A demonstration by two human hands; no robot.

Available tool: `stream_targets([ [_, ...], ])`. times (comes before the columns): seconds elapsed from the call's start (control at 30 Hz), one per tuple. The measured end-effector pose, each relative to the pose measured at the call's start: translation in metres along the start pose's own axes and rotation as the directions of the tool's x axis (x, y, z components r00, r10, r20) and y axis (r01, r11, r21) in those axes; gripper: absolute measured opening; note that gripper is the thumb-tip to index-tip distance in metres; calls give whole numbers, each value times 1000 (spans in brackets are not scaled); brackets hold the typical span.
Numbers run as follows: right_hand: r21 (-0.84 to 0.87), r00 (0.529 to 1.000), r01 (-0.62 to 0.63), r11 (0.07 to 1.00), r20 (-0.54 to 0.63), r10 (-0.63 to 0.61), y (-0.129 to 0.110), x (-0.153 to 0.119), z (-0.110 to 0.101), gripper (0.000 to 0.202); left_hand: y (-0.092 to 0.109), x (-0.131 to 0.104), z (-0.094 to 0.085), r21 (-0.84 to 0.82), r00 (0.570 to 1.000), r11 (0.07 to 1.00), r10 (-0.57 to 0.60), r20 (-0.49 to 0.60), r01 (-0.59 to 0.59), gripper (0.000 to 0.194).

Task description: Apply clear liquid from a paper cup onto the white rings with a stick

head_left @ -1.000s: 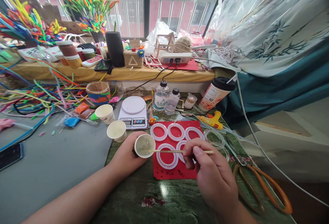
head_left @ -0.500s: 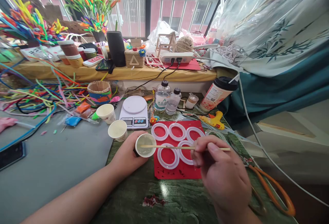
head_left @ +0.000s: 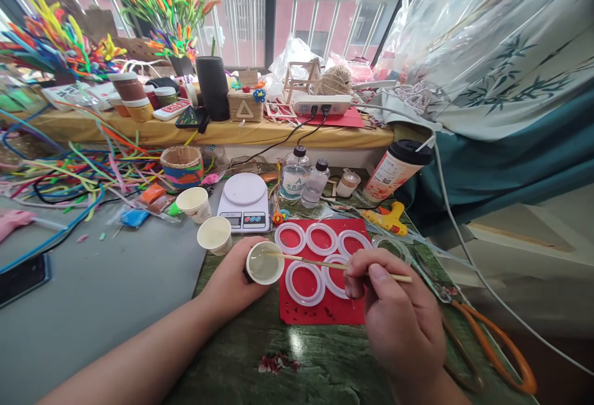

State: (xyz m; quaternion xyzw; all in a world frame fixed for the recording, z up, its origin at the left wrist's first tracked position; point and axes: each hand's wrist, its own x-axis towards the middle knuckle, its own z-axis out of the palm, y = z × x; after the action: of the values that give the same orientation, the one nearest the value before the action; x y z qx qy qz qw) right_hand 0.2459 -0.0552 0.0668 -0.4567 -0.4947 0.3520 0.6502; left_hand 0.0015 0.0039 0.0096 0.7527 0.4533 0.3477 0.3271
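My left hand [head_left: 239,275] is wrapped round a paper cup [head_left: 265,272] of cloudy clear liquid, tilted so that its inside shows. My right hand [head_left: 399,306] pinches a thin wooden stick [head_left: 325,263], whose far end reaches over the rim into the cup. Beneath the stick, several white ring molds [head_left: 305,283] lie on a red sheet [head_left: 320,315]; my right hand partly hides one of them. Two more paper cups, one nearer [head_left: 215,235] and one farther [head_left: 193,204], stand left of the held cup.
Behind the cups is a white kitchen scale [head_left: 244,202]. Two bottles [head_left: 294,173] stand beside it. A yellow glue gun [head_left: 387,218], a lidded drink cup [head_left: 398,169] and orange-handled scissors [head_left: 501,343] are at the right. A phone [head_left: 23,278] lies far left.
The stick has turned slightly, its cup end higher and its other end lower. My right hand has shifted a little left and down. The whole view has moved slightly.
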Motion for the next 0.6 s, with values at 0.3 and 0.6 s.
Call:
stream_targets([
  [0.3, -38, 992, 20, 999, 127, -15, 2, -7, -4, 32, 0, 0, -1, 0, 999, 1000, -29, 16, 29, 43],
  [0.6, -96, 983, 23, 995, 183, -5, 4, -10, -9, 33, -1, 0, 1, 8, 999, 999, -36, 10, 36, 42],
])
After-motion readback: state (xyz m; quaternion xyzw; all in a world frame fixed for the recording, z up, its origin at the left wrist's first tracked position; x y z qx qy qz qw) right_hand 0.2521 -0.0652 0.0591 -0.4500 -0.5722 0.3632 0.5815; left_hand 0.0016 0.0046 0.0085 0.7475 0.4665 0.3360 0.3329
